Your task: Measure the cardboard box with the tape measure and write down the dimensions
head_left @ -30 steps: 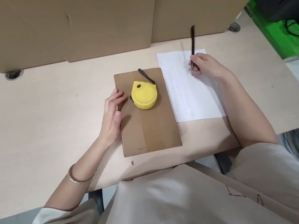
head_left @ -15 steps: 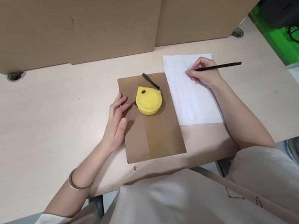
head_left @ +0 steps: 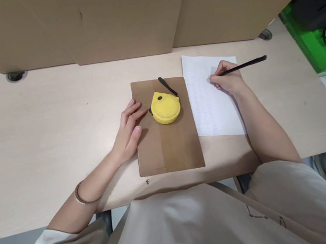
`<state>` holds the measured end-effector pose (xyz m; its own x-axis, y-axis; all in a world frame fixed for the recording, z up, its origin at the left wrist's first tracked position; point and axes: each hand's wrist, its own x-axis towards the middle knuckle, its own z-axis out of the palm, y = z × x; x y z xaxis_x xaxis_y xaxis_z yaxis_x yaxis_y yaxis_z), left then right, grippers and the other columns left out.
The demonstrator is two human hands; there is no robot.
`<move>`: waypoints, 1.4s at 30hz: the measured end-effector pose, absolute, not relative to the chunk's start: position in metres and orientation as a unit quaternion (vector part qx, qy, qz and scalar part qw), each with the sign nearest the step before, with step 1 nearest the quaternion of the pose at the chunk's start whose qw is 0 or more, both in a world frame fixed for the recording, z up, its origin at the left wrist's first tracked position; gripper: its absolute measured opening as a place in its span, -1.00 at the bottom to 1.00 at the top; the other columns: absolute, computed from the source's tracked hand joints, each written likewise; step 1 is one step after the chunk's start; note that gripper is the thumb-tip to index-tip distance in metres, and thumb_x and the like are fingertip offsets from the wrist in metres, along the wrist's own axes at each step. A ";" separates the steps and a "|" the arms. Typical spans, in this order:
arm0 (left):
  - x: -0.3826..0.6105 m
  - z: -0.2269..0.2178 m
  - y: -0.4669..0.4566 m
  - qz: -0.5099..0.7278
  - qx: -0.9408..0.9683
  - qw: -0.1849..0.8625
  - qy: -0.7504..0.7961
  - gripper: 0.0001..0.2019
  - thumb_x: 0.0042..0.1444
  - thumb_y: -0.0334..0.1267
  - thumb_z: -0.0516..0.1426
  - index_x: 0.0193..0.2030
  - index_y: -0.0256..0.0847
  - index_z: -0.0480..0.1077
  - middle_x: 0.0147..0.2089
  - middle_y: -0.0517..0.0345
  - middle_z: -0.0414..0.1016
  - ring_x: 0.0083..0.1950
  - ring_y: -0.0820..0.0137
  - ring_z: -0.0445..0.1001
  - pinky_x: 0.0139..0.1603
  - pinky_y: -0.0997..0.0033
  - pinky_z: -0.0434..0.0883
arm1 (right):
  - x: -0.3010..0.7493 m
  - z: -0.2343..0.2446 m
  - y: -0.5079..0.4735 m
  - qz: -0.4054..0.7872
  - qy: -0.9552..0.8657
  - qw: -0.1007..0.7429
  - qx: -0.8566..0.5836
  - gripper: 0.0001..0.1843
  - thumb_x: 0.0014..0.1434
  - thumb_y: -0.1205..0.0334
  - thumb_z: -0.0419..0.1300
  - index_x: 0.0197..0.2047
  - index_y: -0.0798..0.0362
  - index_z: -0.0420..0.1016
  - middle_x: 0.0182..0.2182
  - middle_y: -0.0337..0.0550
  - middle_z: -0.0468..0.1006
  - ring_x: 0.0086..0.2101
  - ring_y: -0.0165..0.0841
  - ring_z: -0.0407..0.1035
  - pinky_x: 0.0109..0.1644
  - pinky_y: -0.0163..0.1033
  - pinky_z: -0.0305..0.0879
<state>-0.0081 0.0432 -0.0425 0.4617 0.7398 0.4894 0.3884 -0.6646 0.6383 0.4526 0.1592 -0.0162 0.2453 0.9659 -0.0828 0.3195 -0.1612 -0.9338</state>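
head camera, looking down, desk (head_left: 39, 118) near

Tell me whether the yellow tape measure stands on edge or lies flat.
Lies flat: the tape measure shows its round face upward on the cardboard sheet.

Your left hand (head_left: 126, 130) and right hand (head_left: 229, 81) bare; thin metal bangle (head_left: 80, 196) at left wrist. Loose cream short sleeves (head_left: 60, 241). Garment front (head_left: 181, 228) same cream, small dark line marks (head_left: 256, 212).

A yellow tape measure (head_left: 165, 107) with a black strap sits on brown cardboard (head_left: 167, 138) — white sheet (head_left: 211, 109), black pen (head_left: 243, 65) right.
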 end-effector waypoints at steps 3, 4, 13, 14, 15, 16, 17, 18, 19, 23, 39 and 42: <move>-0.007 -0.041 0.042 0.392 0.823 0.231 0.339 -0.39 0.84 0.22 -0.11 0.79 0.13 0.37 0.77 -0.18 0.46 0.98 -0.14 0.27 0.92 -0.51 0.44 | 0.455 -0.016 0.158 0.371 -0.475 0.436 -0.668 -0.45 -0.05 0.50 0.56 -0.48 -0.15 0.25 -0.65 -0.29 0.35 -0.61 -0.41 0.20 -0.66 -0.30 0.15; -0.007 -0.041 0.042 0.390 0.823 0.233 0.342 -0.38 0.84 0.23 -0.11 0.78 0.12 0.37 0.77 -0.19 0.46 0.98 -0.14 0.27 0.92 -0.51 0.43 | 0.455 -0.016 0.158 0.373 -0.473 0.438 -0.667 -0.46 -0.03 0.49 0.55 -0.48 -0.15 0.25 -0.66 -0.29 0.35 -0.61 -0.41 0.20 -0.63 -0.29 0.18; -0.003 -0.040 0.041 0.385 0.811 0.246 0.365 -0.31 0.81 0.35 -0.12 0.74 0.09 0.44 0.73 -0.21 0.51 0.95 -0.15 0.32 0.93 -0.53 0.42 | 0.455 -0.019 0.157 0.355 -0.512 0.401 -0.671 -0.43 0.02 0.50 0.56 -0.45 -0.15 0.23 -0.63 -0.28 0.35 -0.59 -0.37 0.22 -0.58 -0.24 0.10; -0.003 -0.040 0.041 0.387 0.812 0.244 0.363 -0.32 0.81 0.34 -0.12 0.74 0.10 0.44 0.73 -0.21 0.51 0.95 -0.15 0.33 0.92 -0.52 0.43 | 0.455 -0.019 0.158 0.351 -0.511 0.403 -0.674 -0.42 0.01 0.51 0.55 -0.44 -0.15 0.21 -0.64 -0.29 0.34 -0.59 -0.37 0.20 -0.58 -0.23 0.08; -0.003 -0.040 0.041 0.388 0.812 0.243 0.362 -0.32 0.81 0.34 -0.12 0.74 0.10 0.44 0.74 -0.21 0.51 0.95 -0.15 0.33 0.92 -0.51 0.43 | 0.456 -0.020 0.158 0.348 -0.507 0.408 -0.675 -0.41 0.00 0.52 0.55 -0.43 -0.15 0.19 -0.64 -0.30 0.32 -0.59 -0.37 0.19 -0.58 -0.22 0.07; -0.003 -0.039 0.041 0.387 0.812 0.244 0.362 -0.32 0.81 0.34 -0.12 0.74 0.10 0.44 0.74 -0.21 0.50 0.95 -0.14 0.33 0.92 -0.51 0.43 | 0.457 -0.020 0.158 0.349 -0.502 0.413 -0.675 -0.41 0.00 0.52 0.55 -0.43 -0.15 0.19 -0.64 -0.30 0.31 -0.59 -0.37 0.18 -0.58 -0.20 0.07; -0.003 -0.039 0.042 0.385 0.812 0.246 0.363 -0.31 0.81 0.35 -0.13 0.73 0.08 0.44 0.74 -0.22 0.50 0.95 -0.14 0.32 0.92 -0.51 0.43 | 0.457 -0.020 0.157 0.355 -0.498 0.419 -0.671 -0.41 0.00 0.51 0.55 -0.43 -0.15 0.19 -0.65 -0.30 0.31 -0.59 -0.37 0.18 -0.57 -0.20 0.08; -0.003 -0.039 0.042 0.383 0.812 0.249 0.365 -0.30 0.81 0.35 -0.13 0.73 0.07 0.45 0.74 -0.23 0.50 0.95 -0.14 0.31 0.93 -0.51 0.42 | 0.458 -0.020 0.157 0.362 -0.495 0.424 -0.666 -0.42 0.01 0.48 0.55 -0.44 -0.15 0.20 -0.65 -0.29 0.30 -0.59 -0.37 0.17 -0.56 -0.20 0.10; -0.003 -0.039 0.042 0.381 0.811 0.251 0.365 -0.30 0.81 0.36 -0.13 0.73 0.06 0.45 0.74 -0.23 0.50 0.96 -0.14 0.31 0.93 -0.51 0.41 | 0.458 -0.020 0.157 0.369 -0.495 0.427 -0.661 -0.45 0.02 0.46 0.56 -0.46 -0.15 0.23 -0.65 -0.29 0.30 -0.58 -0.36 0.18 -0.55 -0.21 0.12; -0.003 -0.040 0.042 0.389 0.811 0.252 0.357 -0.32 0.81 0.34 -0.11 0.73 0.06 0.45 0.74 -0.23 0.50 0.96 -0.13 0.30 0.94 -0.50 0.41 | 0.459 -0.022 0.156 0.367 -0.514 0.411 -0.657 -0.54 -0.02 0.42 0.54 -0.51 -0.15 0.32 -0.63 -0.22 0.37 -0.55 -0.35 0.20 -0.51 -0.21 0.11; -0.008 -0.045 0.046 0.392 0.813 0.266 0.338 -0.36 0.83 0.29 -0.08 0.76 0.09 0.42 0.77 -0.18 0.46 0.99 -0.10 0.25 0.98 -0.44 0.36 | 0.456 -0.020 0.160 0.334 -0.525 0.388 -0.679 -0.46 -0.04 0.63 0.49 -0.54 -0.09 0.27 -0.62 -0.32 0.33 -0.54 -0.44 0.15 -0.50 -0.30 0.03; -0.008 -0.046 0.047 0.396 0.816 0.265 0.326 -0.39 0.84 0.24 -0.05 0.79 0.14 0.39 0.78 -0.15 0.45 1.00 -0.08 0.23 0.98 -0.40 0.36 | 0.454 -0.019 0.161 0.318 -0.531 0.389 -0.682 -0.42 -0.04 0.64 0.53 -0.52 -0.08 0.24 -0.57 -0.36 0.29 -0.50 -0.46 0.09 -0.51 -0.32 -0.06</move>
<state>-0.0082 0.0466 -0.0456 0.4739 0.7425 0.4734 0.3221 -0.6465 0.6916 0.4544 0.1607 -0.0188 0.2331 0.9722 -0.0203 0.4763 -0.1323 -0.8692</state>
